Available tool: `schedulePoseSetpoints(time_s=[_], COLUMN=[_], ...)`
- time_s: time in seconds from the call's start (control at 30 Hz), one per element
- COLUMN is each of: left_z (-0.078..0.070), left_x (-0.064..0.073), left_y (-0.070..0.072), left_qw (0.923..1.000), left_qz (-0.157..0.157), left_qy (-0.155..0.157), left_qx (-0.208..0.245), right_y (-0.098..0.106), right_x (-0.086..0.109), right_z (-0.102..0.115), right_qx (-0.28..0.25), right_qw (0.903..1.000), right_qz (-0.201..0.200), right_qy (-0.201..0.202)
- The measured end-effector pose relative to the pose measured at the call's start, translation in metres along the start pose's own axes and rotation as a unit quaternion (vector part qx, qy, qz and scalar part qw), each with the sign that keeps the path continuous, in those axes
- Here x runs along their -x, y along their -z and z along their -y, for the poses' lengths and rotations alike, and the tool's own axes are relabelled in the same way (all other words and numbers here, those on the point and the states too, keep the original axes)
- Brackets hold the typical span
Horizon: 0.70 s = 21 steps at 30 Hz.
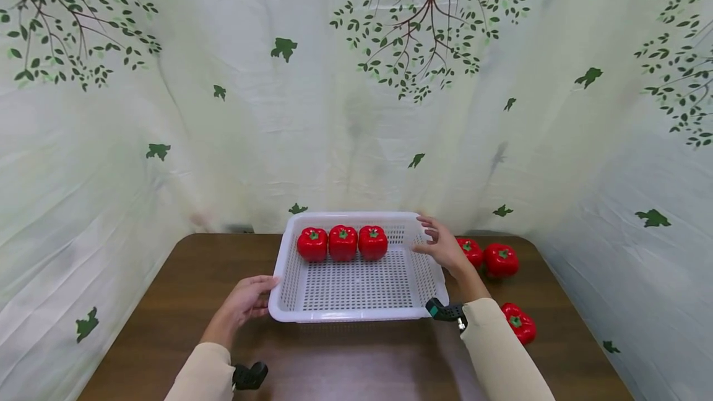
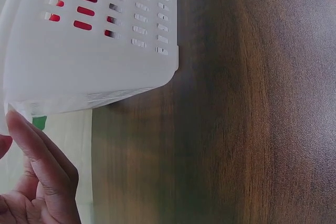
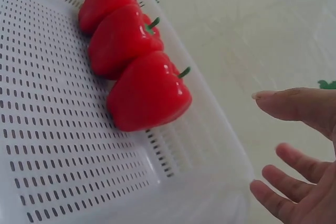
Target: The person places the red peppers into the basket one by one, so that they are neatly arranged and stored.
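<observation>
A white perforated plastic basket (image 1: 356, 315) stands on the table with three red bell peppers (image 1: 342, 243) in a row along its far side. At the basket's left edge, my left hand (image 1: 248, 299) pinches the rim between thumb and fingers; the left wrist view shows the fingertips at the rim of the basket (image 2: 89, 59). My right hand (image 1: 444, 246) is at the basket's far right corner, fingers spread and holding nothing. In the right wrist view the right hand (image 3: 302, 156) has its thumb and fingers apart, with fingertips close to the rim; contact cannot be told.
Right of the basket, two red bell peppers (image 1: 501, 260) sit near the table's far edge, one partly behind the right hand. Another bell pepper (image 1: 519, 323) lies nearer, beside the right sleeve. A leaf-patterned curtain (image 1: 356, 110) surrounds the brown wooden table (image 1: 356, 357).
</observation>
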<state>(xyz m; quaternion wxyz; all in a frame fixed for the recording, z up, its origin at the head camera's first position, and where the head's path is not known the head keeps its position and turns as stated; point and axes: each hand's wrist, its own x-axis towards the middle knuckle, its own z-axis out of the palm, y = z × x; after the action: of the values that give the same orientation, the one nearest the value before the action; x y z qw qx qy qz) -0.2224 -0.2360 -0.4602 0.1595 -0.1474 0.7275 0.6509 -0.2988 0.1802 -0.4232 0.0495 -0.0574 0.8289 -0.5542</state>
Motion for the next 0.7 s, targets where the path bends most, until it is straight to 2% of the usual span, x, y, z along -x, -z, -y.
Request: schedulePoseSetpoints(time_s=[0.13,0.33,0.53,0.7], left_z=[0.001,0.0,0.0,0.002], left_x=[0.0,0.001,0.002,0.001], left_y=[0.0,0.0,0.002,-0.005], left_qw=[1.0,1.0,1.0,0.9999], left_qz=[0.0,-0.001,-0.003,-0.013], left_qy=[-0.001,-0.001,-0.001,-0.003], left_qx=[-0.002,-0.001,-0.003,-0.005], right_y=[0.009,0.02,0.029,0.044], right_x=[0.009,0.026,0.044,0.058], right_z=[-0.005,-0.011,-0.016,-0.022], right_qx=[-0.015,0.002,-0.021,-0.017], right_qw=[0.9998,0.9981,0.9956,0.9945], right_qz=[-0.014,-0.061,-0.091,-0.103], right_qy=[0.0,-0.004,-0.01,0.007])
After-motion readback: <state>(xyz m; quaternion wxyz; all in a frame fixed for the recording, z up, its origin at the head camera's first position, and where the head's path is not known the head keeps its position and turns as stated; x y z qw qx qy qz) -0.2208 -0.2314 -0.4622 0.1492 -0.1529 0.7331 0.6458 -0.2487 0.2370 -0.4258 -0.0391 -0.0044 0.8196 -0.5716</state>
